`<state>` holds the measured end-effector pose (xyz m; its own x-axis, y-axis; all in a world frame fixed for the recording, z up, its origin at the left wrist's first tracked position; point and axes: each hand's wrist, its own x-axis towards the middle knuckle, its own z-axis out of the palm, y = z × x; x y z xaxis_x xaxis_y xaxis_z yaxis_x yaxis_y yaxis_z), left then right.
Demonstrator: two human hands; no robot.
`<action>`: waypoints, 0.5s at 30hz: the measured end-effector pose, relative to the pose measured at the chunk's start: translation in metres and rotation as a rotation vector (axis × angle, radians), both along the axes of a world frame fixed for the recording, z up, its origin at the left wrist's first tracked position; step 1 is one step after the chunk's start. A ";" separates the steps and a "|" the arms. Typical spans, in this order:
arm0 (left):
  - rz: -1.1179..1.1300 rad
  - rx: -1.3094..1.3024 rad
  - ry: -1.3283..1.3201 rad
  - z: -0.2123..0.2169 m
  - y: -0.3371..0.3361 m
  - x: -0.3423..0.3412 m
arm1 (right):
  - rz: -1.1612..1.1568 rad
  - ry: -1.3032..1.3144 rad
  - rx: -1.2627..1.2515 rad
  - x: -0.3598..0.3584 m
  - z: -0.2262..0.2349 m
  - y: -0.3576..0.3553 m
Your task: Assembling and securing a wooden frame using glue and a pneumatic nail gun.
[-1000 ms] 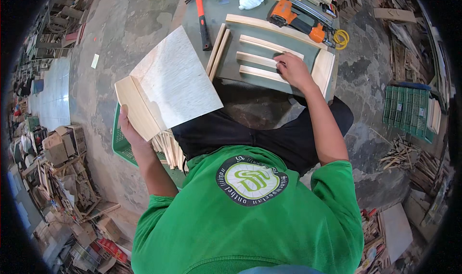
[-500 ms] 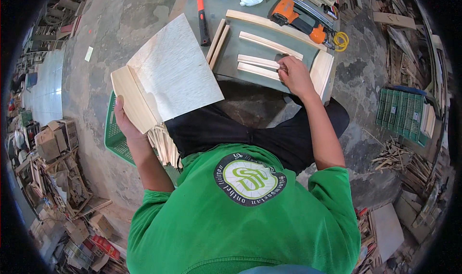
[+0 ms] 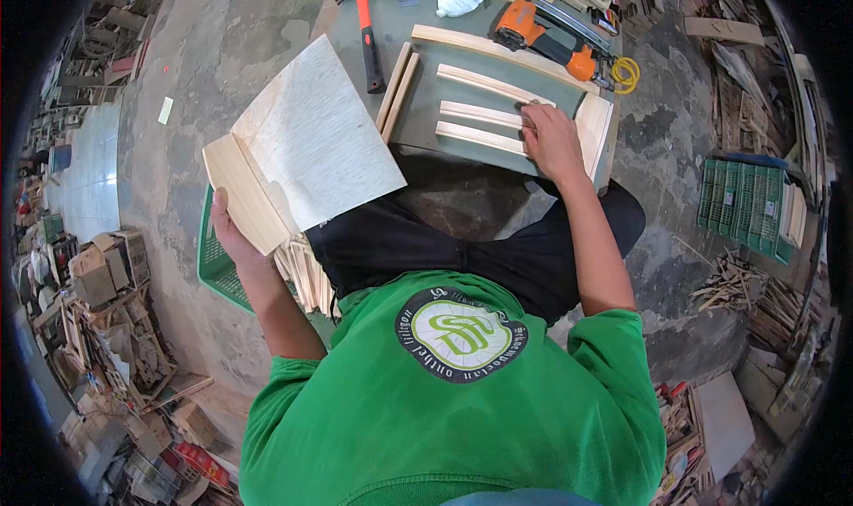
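My left hand (image 3: 235,231) is closed on the outer edge of a pale board (image 3: 244,191), which is joined along one side to a thin, light plywood panel (image 3: 315,133). The panel tilts above my left thigh. At the workbench (image 3: 413,164), my right hand (image 3: 553,142) has its fingers curled over the right end of the middle wooden strip (image 3: 480,114). An upper strip (image 3: 489,83) passes close to those fingertips, and a lower strip (image 3: 480,137) lies nearer me. My fingertips are partly hidden.
Two upright-lying sticks (image 3: 397,93), a hammer (image 3: 367,44), a long wooden rail (image 3: 498,53), a wide board (image 3: 593,128), an orange nail gun (image 3: 542,35) and a crumpled white bag (image 3: 459,0) lie on the bench. A green crate (image 3: 213,262) with wood strips stands by my left arm.
My right hand has shifted slightly right and nearer me. The middle and lower strips, close together at their right ends before, now lie spaced apart. My left hand still holds the joined panel.
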<state>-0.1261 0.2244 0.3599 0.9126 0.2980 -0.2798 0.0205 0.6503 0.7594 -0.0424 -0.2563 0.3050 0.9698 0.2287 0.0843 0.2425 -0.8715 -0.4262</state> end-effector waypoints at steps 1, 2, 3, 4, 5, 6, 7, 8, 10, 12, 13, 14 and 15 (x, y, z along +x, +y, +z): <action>0.003 0.005 0.002 -0.001 0.001 0.000 | -0.004 -0.071 -0.034 -0.003 0.003 0.002; 0.007 0.007 0.001 -0.002 0.002 -0.001 | 0.000 -0.072 -0.032 -0.006 0.001 0.002; 0.001 -0.019 -0.006 -0.004 0.005 -0.002 | 0.068 -0.032 0.005 -0.010 -0.004 0.000; -0.005 -0.045 -0.013 -0.006 0.008 -0.003 | 0.137 0.009 0.042 -0.013 -0.002 0.004; 0.001 -0.043 -0.014 -0.008 0.012 -0.004 | 0.165 0.004 0.014 -0.021 0.006 0.010; -0.010 -0.035 -0.018 -0.011 0.015 -0.004 | 0.171 0.004 0.016 -0.024 0.004 0.011; -0.025 -0.029 -0.021 -0.011 0.016 -0.003 | 0.162 -0.019 0.018 -0.027 -0.001 0.009; -0.023 -0.029 -0.021 -0.012 0.017 -0.003 | 0.153 -0.041 0.020 -0.030 -0.006 0.009; -0.021 -0.039 -0.011 -0.012 0.017 -0.001 | 0.146 -0.073 -0.001 -0.033 -0.011 0.009; -0.021 -0.041 -0.015 -0.015 0.021 -0.001 | 0.161 -0.063 -0.008 -0.033 -0.010 0.011; -0.024 -0.043 -0.018 -0.015 0.022 -0.001 | 0.163 -0.062 -0.008 -0.032 -0.008 0.013; -0.021 -0.044 -0.017 -0.014 0.022 -0.001 | 0.154 -0.039 -0.003 -0.031 -0.005 0.016; -0.010 -0.048 -0.008 -0.013 0.023 -0.002 | 0.145 -0.016 0.004 -0.031 -0.003 0.019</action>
